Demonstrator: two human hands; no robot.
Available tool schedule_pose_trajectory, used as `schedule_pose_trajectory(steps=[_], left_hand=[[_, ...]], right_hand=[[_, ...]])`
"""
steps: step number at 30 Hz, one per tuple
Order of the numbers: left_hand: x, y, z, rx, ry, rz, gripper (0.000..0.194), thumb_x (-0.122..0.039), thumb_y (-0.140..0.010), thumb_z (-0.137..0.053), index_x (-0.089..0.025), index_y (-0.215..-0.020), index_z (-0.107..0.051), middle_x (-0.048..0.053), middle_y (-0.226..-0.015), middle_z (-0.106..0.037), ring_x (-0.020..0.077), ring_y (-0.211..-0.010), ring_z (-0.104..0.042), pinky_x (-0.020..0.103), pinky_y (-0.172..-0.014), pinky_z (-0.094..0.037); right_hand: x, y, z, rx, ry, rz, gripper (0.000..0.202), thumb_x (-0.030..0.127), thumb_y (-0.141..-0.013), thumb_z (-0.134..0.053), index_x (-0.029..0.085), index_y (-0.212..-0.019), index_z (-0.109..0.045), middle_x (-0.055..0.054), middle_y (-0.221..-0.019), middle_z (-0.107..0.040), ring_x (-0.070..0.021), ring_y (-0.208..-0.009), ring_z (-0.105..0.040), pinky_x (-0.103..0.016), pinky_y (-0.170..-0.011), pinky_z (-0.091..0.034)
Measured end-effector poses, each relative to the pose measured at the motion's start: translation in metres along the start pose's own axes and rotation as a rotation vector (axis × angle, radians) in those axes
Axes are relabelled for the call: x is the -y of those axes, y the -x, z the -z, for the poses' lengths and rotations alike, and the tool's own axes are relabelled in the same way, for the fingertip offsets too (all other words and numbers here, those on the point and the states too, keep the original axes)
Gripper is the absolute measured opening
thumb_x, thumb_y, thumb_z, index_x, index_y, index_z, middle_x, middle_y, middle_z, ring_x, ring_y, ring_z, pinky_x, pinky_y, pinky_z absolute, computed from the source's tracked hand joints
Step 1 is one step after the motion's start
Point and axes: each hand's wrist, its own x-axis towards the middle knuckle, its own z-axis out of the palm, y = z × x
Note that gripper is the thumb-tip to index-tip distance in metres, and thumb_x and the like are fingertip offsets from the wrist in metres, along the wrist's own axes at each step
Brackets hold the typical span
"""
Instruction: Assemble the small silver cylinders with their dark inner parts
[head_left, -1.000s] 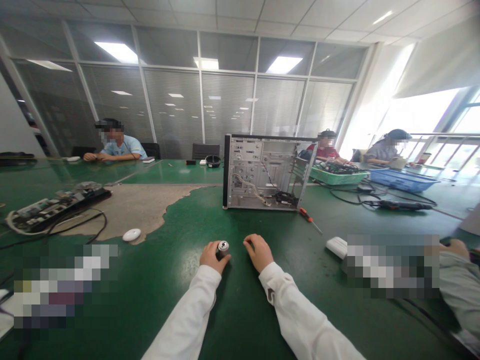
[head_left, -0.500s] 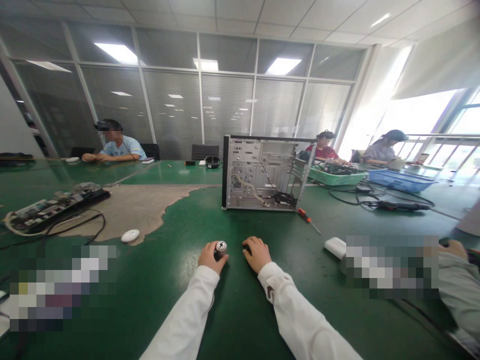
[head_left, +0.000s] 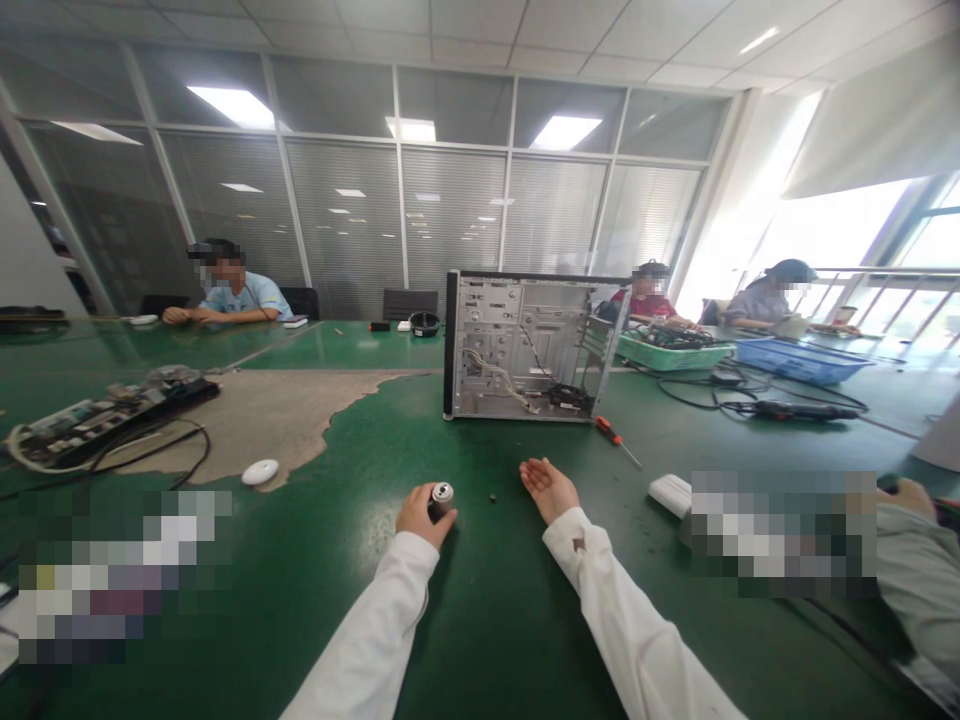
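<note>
My left hand (head_left: 421, 515) is curled round the side of a small upright cylinder (head_left: 443, 494) with a silver top and dark marks on it; its kind is unclear. To the right, my right hand (head_left: 551, 488) hovers or rests palm up, fingers apart, holding nothing. Between the hands a tiny dark piece (head_left: 493, 497) lies on the green table (head_left: 480, 620), too small to name. Beyond both hands stands an opened computer case (head_left: 525, 345), its metal inside and loose cables showing.
An orange-handled screwdriver (head_left: 609, 431) lies beside the case. At left are a circuit-board assembly (head_left: 112, 415) with cables and a white oval object (head_left: 260, 472). A green basket (head_left: 675, 352) and blue basket (head_left: 806, 362) stand at far right. A co-worker's sleeve (head_left: 911, 570) reaches in from the right.
My right hand has turned palm up and moved right, its fingers opening. The tiny dark piece now shows on the table where that hand was. My left hand has stayed put.
</note>
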Motion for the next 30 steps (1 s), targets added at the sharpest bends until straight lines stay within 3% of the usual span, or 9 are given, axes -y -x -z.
schedule_pose_trajectory(steps=[7, 30], left_hand=[[-0.0027, 0.0011, 0.0003, 0.023, 0.032, 0.033, 0.046, -0.018, -0.056, -0.063, -0.019, -0.100, -0.047, 0.004, -0.099, -0.054, 0.0199, -0.093, -0.050, 0.033, -0.078, -0.038], [-0.0035, 0.0013, 0.0011, 0.093, -0.067, 0.044, 0.043, -0.023, -0.059, -0.061, -0.017, -0.100, -0.047, 0.006, -0.097, -0.054, 0.0214, -0.095, -0.050, 0.032, -0.079, -0.037]], right_hand=[[-0.0007, 0.0015, -0.0025, 0.000, -0.115, -0.069, 0.016, 0.022, -0.075, -0.049, 0.011, -0.067, -0.057, -0.007, -0.064, -0.063, -0.0135, -0.065, -0.060, -0.026, -0.065, -0.050], [-0.0002, 0.0005, -0.0013, 0.015, -0.123, -0.087, 0.014, 0.021, -0.074, -0.049, 0.011, -0.068, -0.057, -0.007, -0.064, -0.063, -0.0137, -0.064, -0.060, -0.026, -0.062, -0.051]])
